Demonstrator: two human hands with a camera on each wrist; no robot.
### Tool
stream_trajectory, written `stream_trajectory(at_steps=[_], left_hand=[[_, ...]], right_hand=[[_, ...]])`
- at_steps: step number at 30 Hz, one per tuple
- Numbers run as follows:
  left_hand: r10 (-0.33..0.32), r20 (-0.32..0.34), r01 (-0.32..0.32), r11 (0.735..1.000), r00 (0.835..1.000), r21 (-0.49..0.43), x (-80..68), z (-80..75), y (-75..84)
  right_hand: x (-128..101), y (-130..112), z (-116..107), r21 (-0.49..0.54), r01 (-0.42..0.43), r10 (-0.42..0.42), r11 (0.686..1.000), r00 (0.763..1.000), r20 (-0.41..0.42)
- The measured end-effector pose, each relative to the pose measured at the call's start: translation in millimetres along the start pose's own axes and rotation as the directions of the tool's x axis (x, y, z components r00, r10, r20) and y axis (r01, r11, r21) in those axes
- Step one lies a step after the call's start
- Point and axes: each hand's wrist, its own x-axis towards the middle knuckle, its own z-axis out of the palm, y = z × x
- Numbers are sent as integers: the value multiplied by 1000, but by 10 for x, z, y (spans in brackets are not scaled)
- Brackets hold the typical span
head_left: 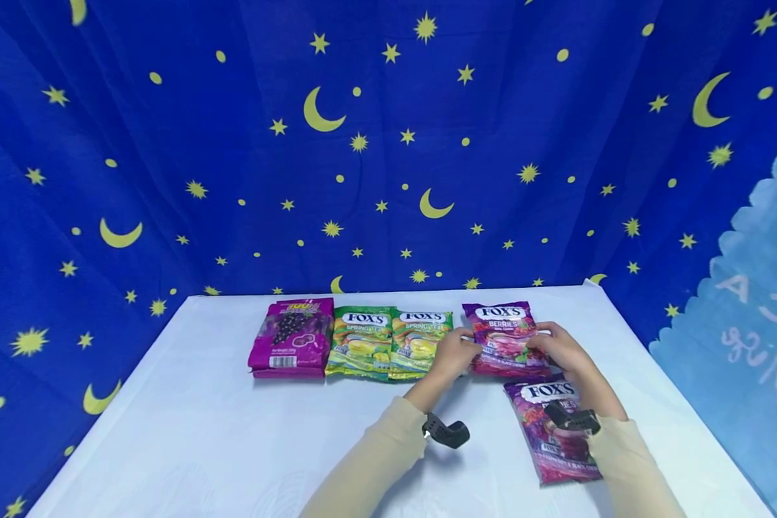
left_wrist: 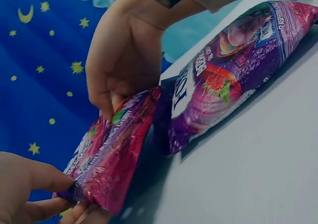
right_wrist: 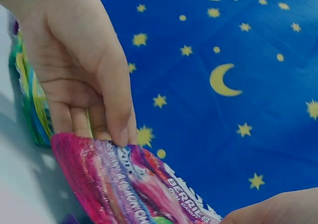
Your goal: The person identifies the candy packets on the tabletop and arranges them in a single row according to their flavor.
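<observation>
Both hands hold a purple Fox's Berries candy bag at the back right of the table in the head view. My left hand pinches its left edge, thumb on the front; my right hand grips the right edge. The left wrist view shows the same bag tilted between the hands, its printed face creased. In the right wrist view the fingers of the left hand go behind the bag. A second Fox's Berries bag lies nearer on the table, partly hidden under the right wrist.
Left of the held bag, two green Fox's Spring Tea bags stand side by side, the right one beside my left hand. Further left is a magenta candy bag with grapes. A blue star-and-moon curtain rises behind the white table.
</observation>
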Motion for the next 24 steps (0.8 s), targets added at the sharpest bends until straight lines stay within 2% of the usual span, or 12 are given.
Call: stream_trajectory(at_steps=[8,15,18,22,24], left_hand=[[-60,18,62,982,998,-176,-35,-210,-69],[-86,-33,78,976,996,-203,-94,-395,-95],[-92,-83,76,982,992,-171,-118,-480,-103],[-105,-114,86,983,988,-160,-171,-603,-102],[-125,-106,102,974,987,-203,-212,-673,-95]], right_hand=[[-18,-112,198,81,18,-18,997,1000,-2],[-74,-196,381,166,45,-49,985,998,24],[-91,-243,468,208,56,-66,977,997,42],[-118,-309,591,246,42,-54,968,998,40],[-129,-341,653,276,29,-44,961,998,46]])
